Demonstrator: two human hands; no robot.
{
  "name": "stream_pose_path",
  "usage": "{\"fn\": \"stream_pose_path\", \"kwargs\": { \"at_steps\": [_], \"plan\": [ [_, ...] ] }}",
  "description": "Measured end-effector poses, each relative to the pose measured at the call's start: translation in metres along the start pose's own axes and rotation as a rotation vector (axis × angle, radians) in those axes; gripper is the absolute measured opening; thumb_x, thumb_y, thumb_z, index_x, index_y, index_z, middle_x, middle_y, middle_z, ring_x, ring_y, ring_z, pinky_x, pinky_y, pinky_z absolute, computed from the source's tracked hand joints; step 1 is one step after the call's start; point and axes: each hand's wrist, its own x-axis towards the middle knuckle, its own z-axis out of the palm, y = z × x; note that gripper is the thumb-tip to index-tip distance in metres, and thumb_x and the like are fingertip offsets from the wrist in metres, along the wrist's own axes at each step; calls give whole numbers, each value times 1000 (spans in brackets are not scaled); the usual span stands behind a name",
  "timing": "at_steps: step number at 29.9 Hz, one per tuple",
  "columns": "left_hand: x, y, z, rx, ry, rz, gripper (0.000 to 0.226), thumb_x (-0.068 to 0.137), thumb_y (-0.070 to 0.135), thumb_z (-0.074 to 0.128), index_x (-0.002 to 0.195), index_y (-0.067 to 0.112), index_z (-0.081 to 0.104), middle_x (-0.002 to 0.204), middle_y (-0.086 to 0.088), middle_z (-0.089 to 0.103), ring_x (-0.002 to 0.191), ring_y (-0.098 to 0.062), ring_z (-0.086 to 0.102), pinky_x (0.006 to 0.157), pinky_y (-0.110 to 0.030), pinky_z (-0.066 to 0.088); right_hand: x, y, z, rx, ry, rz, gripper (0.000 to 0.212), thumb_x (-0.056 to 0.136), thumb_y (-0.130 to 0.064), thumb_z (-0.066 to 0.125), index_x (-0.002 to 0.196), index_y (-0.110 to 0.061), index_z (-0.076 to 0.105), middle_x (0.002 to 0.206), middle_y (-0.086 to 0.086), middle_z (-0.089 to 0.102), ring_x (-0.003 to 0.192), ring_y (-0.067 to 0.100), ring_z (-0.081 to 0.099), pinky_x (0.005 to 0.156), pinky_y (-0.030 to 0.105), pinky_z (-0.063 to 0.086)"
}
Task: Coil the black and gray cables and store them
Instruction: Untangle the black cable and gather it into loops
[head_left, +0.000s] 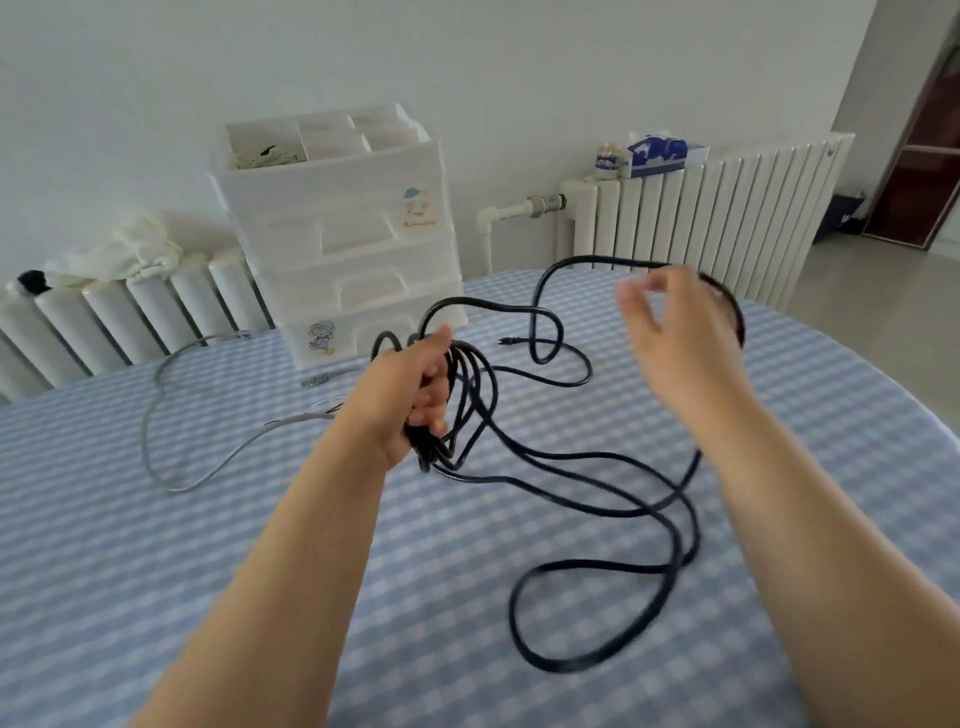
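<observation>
My left hand (415, 395) is shut on several loops of the black cable (582, 499), held above the table. The loops hang down and trail across the cloth to the right. My right hand (670, 332) is raised at the right and pinches a strand of the same black cable between thumb and fingers. The cable's free end with its plug (503, 341) lies on the cloth behind. The gray cable (171, 415) lies loose on the table at the left, its connector (317, 381) near the drawer unit.
A white plastic drawer unit (343, 244) with open top compartments stands at the table's far edge. The table (156, 545) has a blue checked cloth. White radiators (701, 218) line the wall behind, with a tissue box (660, 153) on the right one.
</observation>
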Motion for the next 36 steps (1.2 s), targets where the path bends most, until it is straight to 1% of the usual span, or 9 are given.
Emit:
{"fn": "stream_pose_path", "kwargs": {
  "at_steps": [5,8,10,15,19,22,27,32,36],
  "plan": [
    [-1,-10,4,58,-145,-130,47,96,46,48,60,19,35,47,5,22,38,-9,16,40,-22,27,23,9,-9,594,-55,259,34,100,-44,42,95,-15,57,88,2,70,77,16,68,68,31,50],
    [1,-14,3,-6,-236,-200,48,93,49,49,59,19,36,46,6,23,35,-8,16,37,-21,26,8,0,-3,1178,-331,212,32,97,-35,47,109,-9,61,106,9,72,100,20,69,81,32,53],
    [2,-12,2,-99,-323,-235,45,87,50,51,59,18,36,41,8,25,30,-5,19,34,-19,27,-6,-8,1,1139,-433,13,44,95,-42,46,127,-12,54,128,3,64,121,14,58,99,33,46],
    [-1,-7,-4,-136,-556,-272,44,89,51,44,60,19,37,36,11,29,26,-1,24,34,-16,28,-28,-28,7,278,-536,-464,83,77,-73,50,146,-31,29,147,-28,30,133,-17,23,119,41,20],
    [-2,0,-18,-100,-707,-262,47,92,52,43,59,20,40,36,12,33,27,0,26,35,-16,29,-24,-23,9,274,-716,-331,101,63,-68,69,144,-41,16,151,-20,31,137,-7,24,118,35,21],
    [-4,7,-27,-101,-798,-206,47,87,55,58,61,19,41,38,12,33,28,0,24,35,-15,27,-20,-14,9,198,-923,-237,84,60,-68,69,134,-49,33,130,-30,49,131,-4,38,114,35,29],
    [-8,12,-32,-137,-813,-114,50,81,45,71,61,20,32,41,8,22,30,-4,17,36,-17,21,-25,-20,6,444,-1103,-247,55,78,-45,71,124,-49,40,125,-31,54,119,-13,47,99,8,38],
    [-6,14,-37,-233,-755,-85,45,83,40,69,59,21,37,40,9,20,30,-5,17,36,-17,29,-24,-16,4,627,-876,-120,12,89,-20,62,100,-16,63,99,-2,74,97,7,69,93,21,51],
    [-6,15,-43,-232,-860,-95,46,91,43,59,64,19,30,41,8,24,31,-6,22,38,-19,31,-11,1,2,1206,-737,230,22,86,-23,53,81,-3,61,75,8,71,82,24,72,83,37,58]
  ]
}}
